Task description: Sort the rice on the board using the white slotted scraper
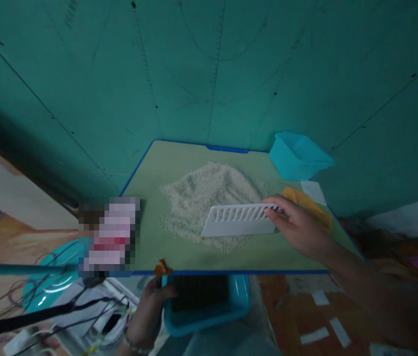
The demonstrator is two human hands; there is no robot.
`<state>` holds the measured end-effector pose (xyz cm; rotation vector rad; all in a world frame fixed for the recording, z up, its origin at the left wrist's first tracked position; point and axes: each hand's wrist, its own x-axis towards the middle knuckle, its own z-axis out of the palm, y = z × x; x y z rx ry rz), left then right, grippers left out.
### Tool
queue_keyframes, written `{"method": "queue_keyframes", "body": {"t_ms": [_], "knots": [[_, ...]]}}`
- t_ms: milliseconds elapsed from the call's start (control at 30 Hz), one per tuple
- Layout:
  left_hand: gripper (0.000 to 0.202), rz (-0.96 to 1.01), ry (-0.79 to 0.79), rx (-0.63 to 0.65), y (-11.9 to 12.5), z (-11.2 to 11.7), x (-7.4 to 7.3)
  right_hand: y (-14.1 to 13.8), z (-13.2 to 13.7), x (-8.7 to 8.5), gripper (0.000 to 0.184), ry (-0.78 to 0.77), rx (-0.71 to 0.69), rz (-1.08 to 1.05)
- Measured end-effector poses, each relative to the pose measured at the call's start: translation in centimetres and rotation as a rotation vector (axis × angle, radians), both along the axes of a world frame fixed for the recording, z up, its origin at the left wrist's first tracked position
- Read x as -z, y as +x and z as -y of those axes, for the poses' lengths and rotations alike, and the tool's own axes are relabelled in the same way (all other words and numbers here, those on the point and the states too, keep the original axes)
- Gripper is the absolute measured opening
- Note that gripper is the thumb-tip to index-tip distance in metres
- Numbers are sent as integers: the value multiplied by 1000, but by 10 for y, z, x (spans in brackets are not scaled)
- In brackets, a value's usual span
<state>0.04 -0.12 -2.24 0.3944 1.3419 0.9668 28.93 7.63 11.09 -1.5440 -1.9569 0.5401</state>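
My right hand grips the end of a white slotted plastic scraper, whose lower edge rests on a pile of pale grainy material spread over the green table. My left hand is closed on the left rim of a blue tray, held just below the table's near edge. The tray's inside looks dark. A small orange scrap sits at the table edge above my left hand.
A blue bin stands at the table's far right corner, with a yellow object and a white paper beside it. Teal walls close off the back. Cables and a teal stool lie at lower left.
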Motion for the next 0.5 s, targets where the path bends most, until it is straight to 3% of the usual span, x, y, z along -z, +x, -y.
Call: {"method": "queue_keyframes", "body": {"t_ms": [300, 500], "knots": [[23, 81, -27, -20, 6, 3, -12, 0, 16, 3, 20, 33, 17, 35], [23, 83, -23, 13, 5, 5, -7, 0, 26, 1, 19, 44, -16, 53]]}}
